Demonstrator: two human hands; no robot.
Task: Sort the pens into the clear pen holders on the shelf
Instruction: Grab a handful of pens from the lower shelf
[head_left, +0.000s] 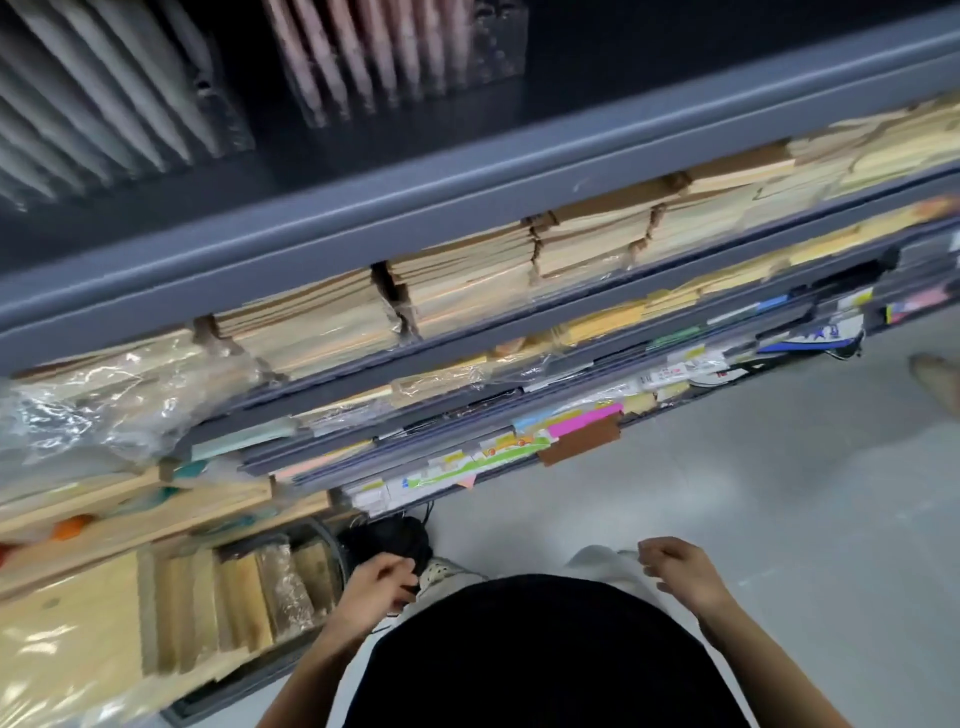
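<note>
Both hands (382, 579) (675, 569) hang low before grey shelves (415, 208) crammed with notebooks (467, 280).

The shelf rails (467, 208) look like painted metal, matt and smooth, with a faint scuff. On the far shelf the pen holders (498, 52) are clear hard plastic, glossy and full of glints. The pens (358, 62) inside are too blurred to show a finish. Below, the stacked notebooks (467, 275) have matt brown card covers and cream paper edges, some under shiny clear film. At the left, a crumpled plastic wrap (78, 410) is glossy and creased. The sticky notes (584, 423) are matt paper. The near-left boards (78, 623) look like smooth pale wood, though blur leaves that unsure. The floor (753, 493) is smooth with a dull sheen. The person's dark garment (519, 654) is matt cloth.
</note>
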